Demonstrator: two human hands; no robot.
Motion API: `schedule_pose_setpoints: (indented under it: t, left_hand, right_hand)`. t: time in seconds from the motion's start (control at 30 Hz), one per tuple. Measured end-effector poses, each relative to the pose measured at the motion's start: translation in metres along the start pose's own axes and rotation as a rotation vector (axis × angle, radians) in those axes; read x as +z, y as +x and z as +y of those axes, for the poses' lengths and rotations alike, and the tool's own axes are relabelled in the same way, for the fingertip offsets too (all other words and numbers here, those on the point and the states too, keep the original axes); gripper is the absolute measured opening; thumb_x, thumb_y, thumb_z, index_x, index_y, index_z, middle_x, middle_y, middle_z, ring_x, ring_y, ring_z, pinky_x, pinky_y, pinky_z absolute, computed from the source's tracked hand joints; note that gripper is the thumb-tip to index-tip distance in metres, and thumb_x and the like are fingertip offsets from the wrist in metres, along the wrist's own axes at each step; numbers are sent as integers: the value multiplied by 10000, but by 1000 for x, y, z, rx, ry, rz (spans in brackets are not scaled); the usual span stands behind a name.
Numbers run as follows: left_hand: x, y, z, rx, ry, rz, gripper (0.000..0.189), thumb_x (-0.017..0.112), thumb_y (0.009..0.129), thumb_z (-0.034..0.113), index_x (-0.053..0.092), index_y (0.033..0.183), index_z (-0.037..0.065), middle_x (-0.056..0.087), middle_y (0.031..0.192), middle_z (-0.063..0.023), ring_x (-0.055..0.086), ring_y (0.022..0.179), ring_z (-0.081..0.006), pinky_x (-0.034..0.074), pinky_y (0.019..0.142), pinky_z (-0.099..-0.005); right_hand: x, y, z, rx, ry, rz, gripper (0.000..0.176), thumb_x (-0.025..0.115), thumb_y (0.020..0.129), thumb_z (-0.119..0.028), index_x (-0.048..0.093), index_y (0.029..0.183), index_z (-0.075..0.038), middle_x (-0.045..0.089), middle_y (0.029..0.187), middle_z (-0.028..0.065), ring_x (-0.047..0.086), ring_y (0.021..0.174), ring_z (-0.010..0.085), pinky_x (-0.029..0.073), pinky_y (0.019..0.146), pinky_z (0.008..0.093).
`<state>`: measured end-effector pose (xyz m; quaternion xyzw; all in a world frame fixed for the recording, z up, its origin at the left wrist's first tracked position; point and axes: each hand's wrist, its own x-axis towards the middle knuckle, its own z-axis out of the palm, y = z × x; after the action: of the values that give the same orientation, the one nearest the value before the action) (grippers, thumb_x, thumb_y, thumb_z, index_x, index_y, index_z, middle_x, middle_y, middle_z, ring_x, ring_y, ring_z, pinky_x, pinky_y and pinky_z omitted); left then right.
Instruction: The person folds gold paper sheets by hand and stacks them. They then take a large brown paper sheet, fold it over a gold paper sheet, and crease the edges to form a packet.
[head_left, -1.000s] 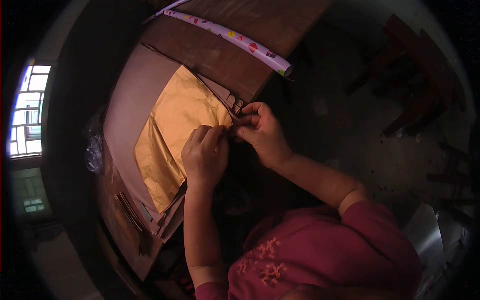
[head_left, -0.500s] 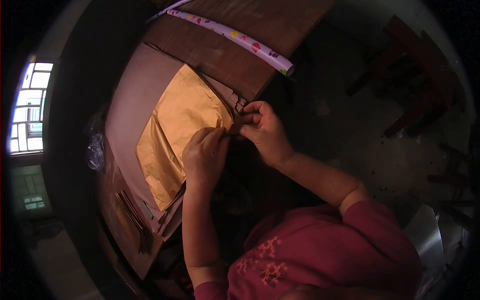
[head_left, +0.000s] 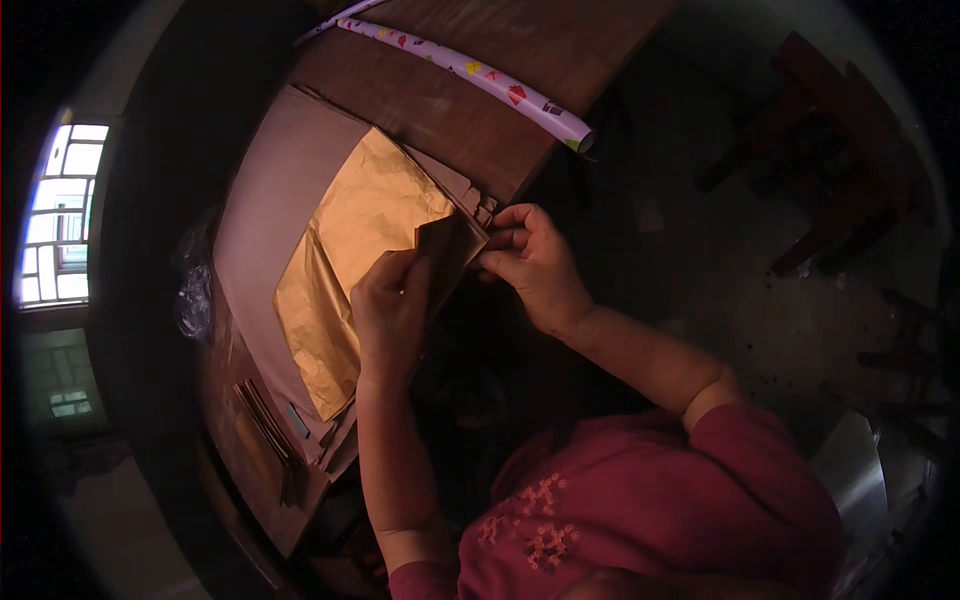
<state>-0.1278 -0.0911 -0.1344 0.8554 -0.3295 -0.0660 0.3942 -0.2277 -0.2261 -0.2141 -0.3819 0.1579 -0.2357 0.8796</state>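
Observation:
A creased gold paper sheet lies over a pile of larger brown paper sheets. My left hand is closed on the near edge of the gold sheet and bends its corner up and back, so a dark underside shows. At the pile's right corner, the fingertips of my right hand pinch the edge of the brown paper beneath. How many layers they grip is hidden. Torn, ragged paper edges stick out just beyond those fingers.
A roll of lilac patterned wrapping paper lies across the far part of the wooden table. Narrow folded brown strips are at the lower left, and a clear plastic bag is beside the left edge. Dark wooden furniture stands at right.
My left hand has moved a little left and towards me, peeling the gold sheet's corner back from the brown paper. My right hand stays almost in place.

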Motion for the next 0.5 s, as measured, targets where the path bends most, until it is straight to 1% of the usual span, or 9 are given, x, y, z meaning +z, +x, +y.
schedule_pose_setpoints:
  t: [0.03,0.07,0.13,0.23,0.3,0.33,0.4,0.43,0.5]
  left_hand:
    - [0,0,-1,-79,-82,12,176,661,912,100,688,961,-67,667,744,-88,636,715,-128,494,672,-281]
    - [-2,0,0,-79,-81,14,176,661,912,100,688,961,-67,667,744,-88,636,715,-128,494,672,-281]
    - [-6,2,1,-155,-145,-5,216,659,930,139,689,962,-72,634,699,-30,578,690,-79,460,634,-254]
    - [-9,3,-7,-239,-277,-9,222,655,940,155,697,950,-63,617,703,2,543,648,-69,420,593,-232]
    - [-11,4,-9,-246,-343,4,205,654,945,154,700,946,-45,619,713,7,534,637,-58,406,580,-219]
    - [-13,5,-10,-255,-410,13,188,652,950,153,703,942,-27,621,723,12,524,626,-46,392,566,-207]
    - [-19,8,-10,-316,-529,64,175,649,954,149,700,951,-18,622,733,15,535,628,-48,401,569,-200]
    - [-23,11,-11,-375,-648,114,162,646,958,145,696,960,-9,623,743,18,547,631,-49,409,572,-193]
    - [-32,22,-28,-330,-714,167,143,647,957,131,692,986,-2,638,770,14,570,653,-49,426,578,-180]
  right_hand:
    - [-1,0,1,0,0,-1,392,656,851,43,456,1183,-16,632,1011,104,652,882,148,575,767,285]
    - [-2,0,3,-1,8,-5,396,656,851,41,454,1186,-17,632,1014,105,651,893,149,577,767,288]
    - [-3,0,3,-2,15,-12,399,656,851,39,452,1189,-17,632,1018,106,650,903,149,579,768,291]
    - [-3,-1,2,-8,25,-4,378,655,848,35,467,1172,-20,623,1001,92,631,883,129,557,767,274]
    - [-4,-1,3,-192,-207,96,313,661,849,24,506,1115,-33,602,967,47,591,835,88,512,753,238]
    - [-4,-1,3,-191,-207,93,313,661,849,24,506,1115,-33,602,967,47,591,835,88,512,753,238]
    - [-4,-1,1,-370,-272,130,237,664,854,11,548,1050,-53,577,940,3,548,804,56,474,740,218]
    - [-5,0,0,-369,-272,125,237,664,854,11,548,1050,-53,577,940,3,548,804,56,474,740,218]
    - [-7,1,-1,-410,-322,119,203,664,861,4,569,1027,-65,573,936,-17,543,809,50,470,737,218]
